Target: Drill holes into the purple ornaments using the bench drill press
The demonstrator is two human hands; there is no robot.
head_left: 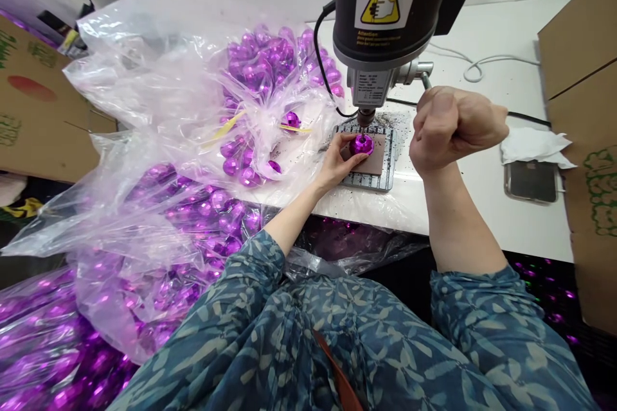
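Under the chuck of a small bench drill press (369, 87), a shiny purple disco-style ball (362, 144) rests on a brown board (373, 164) over the slotted metal base (385, 183). My left hand (336, 160) grips that ball from the left, thumb in front and fingers behind. The drill's tip meets the top of the ball, though I cannot tell how deep it sits. My right hand (450, 125) is wrapped round the feed lever (427, 74) on the machine's right side; its fist hides most of the lever.
Clear plastic bags (159, 109) full of purple balls (260, 58) cover the left side, and two loose balls lie near the base. Dark shavings are scattered around the drill. On the right are a phone (530, 181), a white tissue (533, 146) and cardboard boxes (585, 77).
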